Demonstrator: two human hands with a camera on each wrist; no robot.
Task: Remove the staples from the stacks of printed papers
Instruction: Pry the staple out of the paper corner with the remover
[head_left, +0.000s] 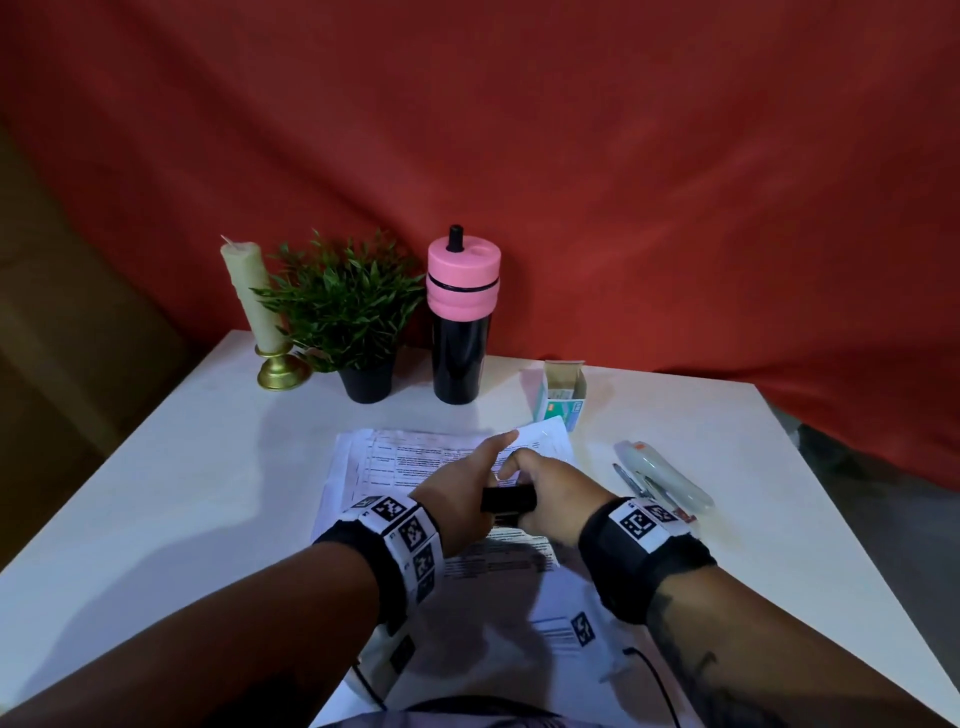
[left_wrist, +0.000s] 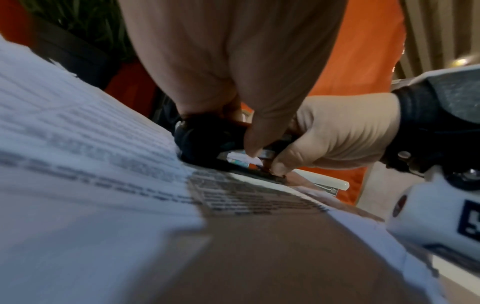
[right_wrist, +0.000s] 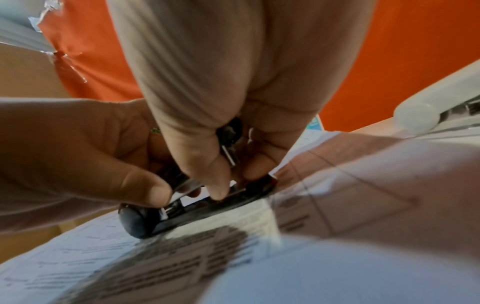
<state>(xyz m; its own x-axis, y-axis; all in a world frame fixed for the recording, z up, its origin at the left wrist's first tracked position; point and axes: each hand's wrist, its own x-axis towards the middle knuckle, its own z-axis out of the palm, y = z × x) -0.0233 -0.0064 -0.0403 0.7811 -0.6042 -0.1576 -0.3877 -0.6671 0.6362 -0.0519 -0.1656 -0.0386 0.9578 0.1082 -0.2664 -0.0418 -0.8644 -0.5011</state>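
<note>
A stack of printed papers (head_left: 415, 457) lies spread on the white table (head_left: 182, 467). Over its middle both hands meet on a small black stapler-like tool (head_left: 508, 499), which rests on the top sheet. My left hand (head_left: 457, 483) holds its left end, thumb on top (right_wrist: 153, 191), index finger stretched forward. My right hand (head_left: 550, 499) grips the right end, thumb and fingers curled round it (right_wrist: 218, 191). The tool's black body (left_wrist: 205, 142) and metal parts (right_wrist: 166, 209) show close up on the paper (left_wrist: 78, 164). I cannot make out any staple.
At the back stand a candle on a brass holder (head_left: 254, 301), a potted plant (head_left: 343, 306) and a black tumbler with pink lid (head_left: 461, 322). A staple box (head_left: 563, 397), a white stapler (head_left: 665, 478) and a pen (head_left: 631, 480) lie to the right. A black cable (head_left: 654, 670) runs near the front edge.
</note>
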